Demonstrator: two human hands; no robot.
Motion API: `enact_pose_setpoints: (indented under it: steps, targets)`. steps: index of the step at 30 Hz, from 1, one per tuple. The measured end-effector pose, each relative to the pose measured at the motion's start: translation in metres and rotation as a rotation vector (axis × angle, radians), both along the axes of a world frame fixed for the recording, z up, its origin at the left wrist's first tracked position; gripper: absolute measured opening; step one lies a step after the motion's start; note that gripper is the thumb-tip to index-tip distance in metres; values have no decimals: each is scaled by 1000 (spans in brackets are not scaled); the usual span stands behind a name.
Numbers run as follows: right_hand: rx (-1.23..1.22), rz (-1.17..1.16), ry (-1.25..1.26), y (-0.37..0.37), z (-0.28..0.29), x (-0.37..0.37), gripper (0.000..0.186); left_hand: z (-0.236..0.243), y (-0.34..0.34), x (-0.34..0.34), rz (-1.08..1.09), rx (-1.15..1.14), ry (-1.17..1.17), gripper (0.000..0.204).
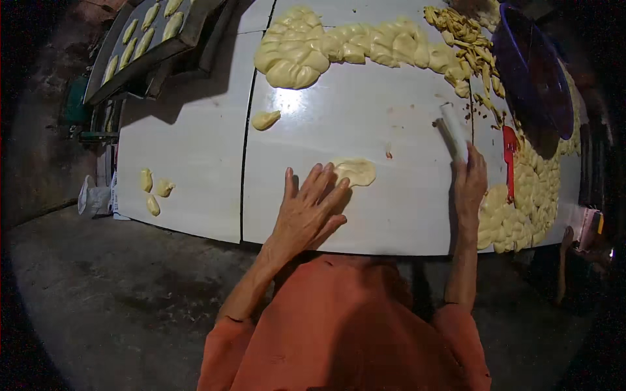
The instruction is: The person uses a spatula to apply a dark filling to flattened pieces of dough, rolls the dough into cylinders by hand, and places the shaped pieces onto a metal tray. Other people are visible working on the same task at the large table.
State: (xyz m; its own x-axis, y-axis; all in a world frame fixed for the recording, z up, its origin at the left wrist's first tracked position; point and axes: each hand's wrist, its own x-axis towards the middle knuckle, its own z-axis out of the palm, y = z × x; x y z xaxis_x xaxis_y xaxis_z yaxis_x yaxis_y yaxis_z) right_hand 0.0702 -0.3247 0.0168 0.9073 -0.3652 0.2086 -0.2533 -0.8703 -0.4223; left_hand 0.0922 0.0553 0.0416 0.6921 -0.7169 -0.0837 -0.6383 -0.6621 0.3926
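My left hand (305,212) lies with fingers spread on the white tabletop, its fingertips at the left edge of a flattened oval of pale dough (358,172). To the right, my right hand (471,186) is closed round the near end of a short white rolling pin (454,132), whose far end points away from me and slightly left. A small dough lump (265,120) sits by itself beyond my left hand. Many joined dough portions (293,55) spread along the far side of the table.
Shaped dough pieces (149,188) lie at the left. Trays (176,49) with dough pieces stand far left. On the right are a dark purple basin (531,72), yellow filling strips (460,36), a red tool (509,159) and more dough portions (521,212). Another person's hand (567,236) shows lower right.
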Motion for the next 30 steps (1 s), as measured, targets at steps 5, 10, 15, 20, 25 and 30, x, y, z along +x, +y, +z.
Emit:
enact_pose_setpoints:
  steps: [5, 10, 15, 20, 25, 30]
  targets:
    - [127, 595, 39, 107, 40, 7, 50, -16, -4, -1, 260, -291, -287, 72]
    - [-161, 615, 198, 145, 17, 32, 54, -18, -23, 29, 395, -2, -168, 62]
    - [-291, 392, 254, 142, 2, 83, 56, -28, -43, 90, 419, 12, -219, 53]
    - [-300, 313, 49, 132, 1, 162, 59, -27, -62, 159, 456, -42, -367, 53]
    - [32, 778, 97, 110, 33, 141, 57, -26, -55, 169, 363, -134, -301, 56]
    - [70, 753, 120, 104, 33, 87, 41, -4, -35, 143, 190, -165, -219, 62]
